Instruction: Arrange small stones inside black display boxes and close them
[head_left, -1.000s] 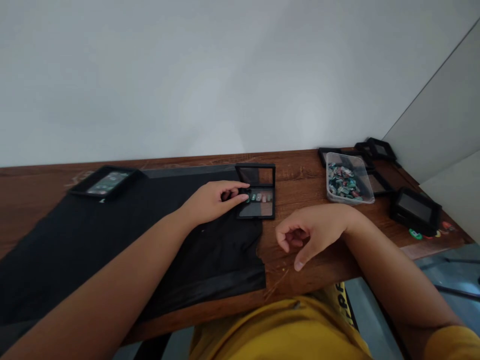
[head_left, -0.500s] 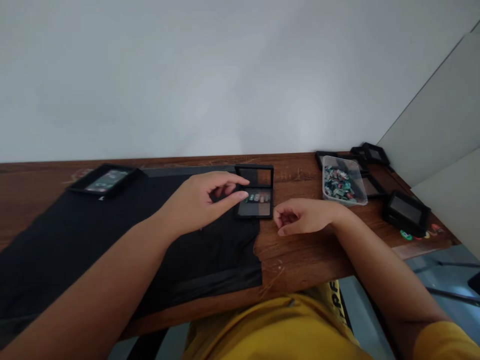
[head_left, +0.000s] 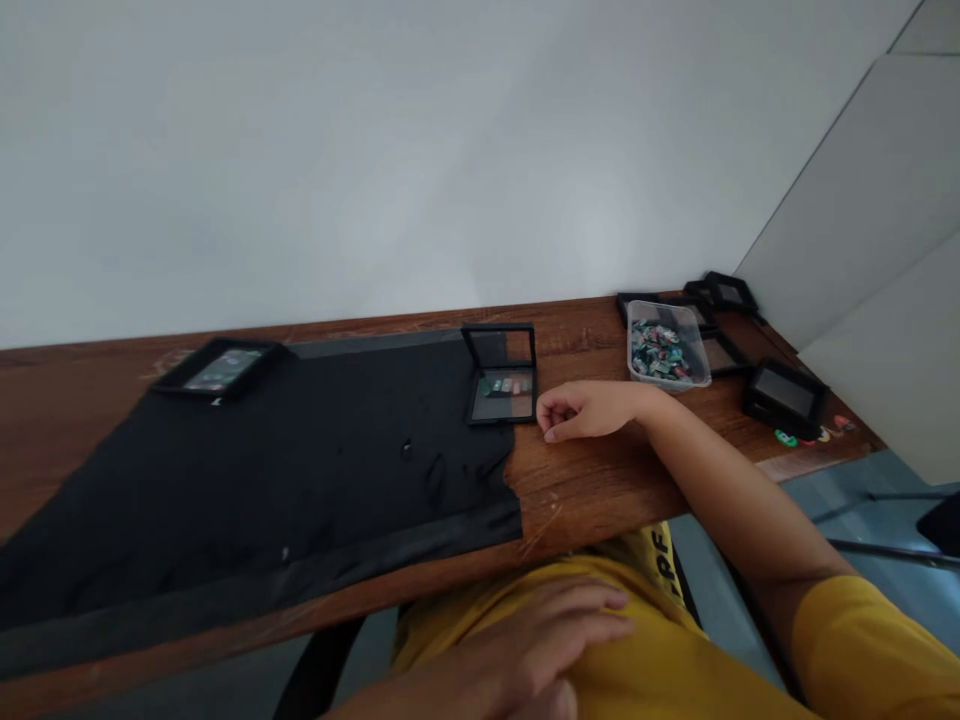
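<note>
- Our right hand rests on the worktop, right beside the right edge of the open black case. We can't tell if fingertips and frame actually touch.
- Right grip: fingers curled inward, palm hidden. We see nothing poking out, but can't tell whether something small is inside.
- Our left hand is low in front of the yellow shirt, off the worktop. Left grip: fingers loosely extended, blurred; we see nothing grasped.
- Key relation: the case lies to the left of the right grip, just beside it. Right hand is clearly the nearer one; left is well apart, on our body side of the worktop edge.
- Case sits partly on the black mat, partly on bare wood. Lid stands up along the far side, so the near side faces us.
- Inside, a row of small coloured pieces runs left to right, long axis pointing roughly at the right hand.
- Beyond the right wrist we have a clear tub with a heap of mixed pieces.
- Further right: a shut black box, with coloured bits in front of it.
- Far left: another black case, pieces visible through its window.
</note>
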